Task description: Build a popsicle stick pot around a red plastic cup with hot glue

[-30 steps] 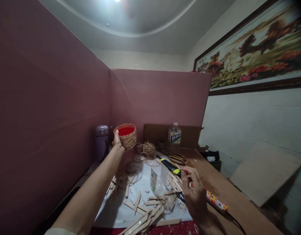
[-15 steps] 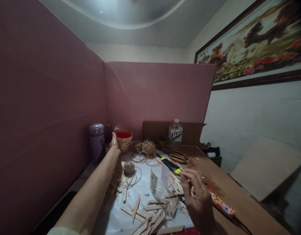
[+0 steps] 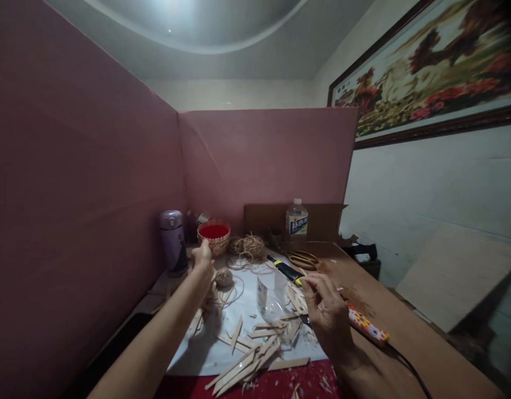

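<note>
My left hand (image 3: 202, 256) reaches forward at the near left side of a small basket (image 3: 216, 246) with a red inside and a wooden-looking outer wall. Its fingers are mostly hidden, so I cannot tell whether they grip the basket. My right hand (image 3: 326, 305) hovers over the right side of the work area, thumb and fingertips drawn together in a pinch. What lies between them, if anything, is too small to make out. Just beyond it is a black and yellow tool (image 3: 287, 271). A cut clear plastic piece (image 3: 272, 299) stands left of that hand.
Wooden sticks (image 3: 255, 360) are strewn over white paper (image 3: 201, 354). A twine ball (image 3: 224, 278) and a twine bundle (image 3: 251, 246) lie farther back. Scissors (image 3: 300, 259), a labelled bottle (image 3: 297, 221), a purple flask (image 3: 173, 241) and a flower-patterned handle with a cord (image 3: 367, 326) surround them.
My left hand has drawn back from the basket's left side to its near side. The right hand stays pinched in much the same place. The view has shifted slightly.
</note>
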### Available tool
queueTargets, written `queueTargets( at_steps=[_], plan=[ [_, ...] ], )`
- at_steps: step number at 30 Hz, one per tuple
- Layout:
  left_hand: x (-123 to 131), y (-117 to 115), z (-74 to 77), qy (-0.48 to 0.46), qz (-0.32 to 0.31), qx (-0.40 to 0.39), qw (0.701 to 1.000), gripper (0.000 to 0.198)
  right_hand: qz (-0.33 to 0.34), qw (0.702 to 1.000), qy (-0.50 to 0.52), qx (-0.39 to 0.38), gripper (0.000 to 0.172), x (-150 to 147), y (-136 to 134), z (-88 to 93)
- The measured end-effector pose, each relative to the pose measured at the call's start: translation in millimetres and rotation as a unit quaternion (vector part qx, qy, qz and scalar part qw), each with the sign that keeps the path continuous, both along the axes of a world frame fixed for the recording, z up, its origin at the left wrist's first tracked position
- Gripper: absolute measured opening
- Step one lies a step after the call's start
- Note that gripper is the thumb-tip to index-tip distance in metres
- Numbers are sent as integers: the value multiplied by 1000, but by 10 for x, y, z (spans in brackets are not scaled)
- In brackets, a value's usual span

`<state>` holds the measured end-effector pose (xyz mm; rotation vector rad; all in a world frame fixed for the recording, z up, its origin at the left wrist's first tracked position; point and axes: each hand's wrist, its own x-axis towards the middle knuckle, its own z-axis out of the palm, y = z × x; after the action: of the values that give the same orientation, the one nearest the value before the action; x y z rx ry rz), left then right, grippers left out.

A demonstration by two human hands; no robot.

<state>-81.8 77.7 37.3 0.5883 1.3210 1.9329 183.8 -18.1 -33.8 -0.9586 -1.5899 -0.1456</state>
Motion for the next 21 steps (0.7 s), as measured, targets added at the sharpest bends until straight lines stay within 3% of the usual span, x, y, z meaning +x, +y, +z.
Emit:
queueTargets(
  at_steps=[3, 6, 10, 15, 21],
  plan=[
    [295, -268, -113, 83, 26, 25, 996, 16, -30, 999, 21, -29, 22, 19, 26, -40],
    [617, -556, -189, 164, -17, 80, 983, 21, -61, 995, 46, -71, 33, 47, 72, -94],
    [916, -856, -259, 241, -73, 135, 958, 19, -37, 991, 62, -116, 39, 73, 123, -120],
    [906, -952, -416, 360, -14, 202, 911, 19, 0, 984, 77, -160, 41, 63, 113, -86],
    [796, -856, -617, 302, -74, 172, 935, 25, 11, 983, 78, -166, 37, 41, 97, -79]
  ],
)
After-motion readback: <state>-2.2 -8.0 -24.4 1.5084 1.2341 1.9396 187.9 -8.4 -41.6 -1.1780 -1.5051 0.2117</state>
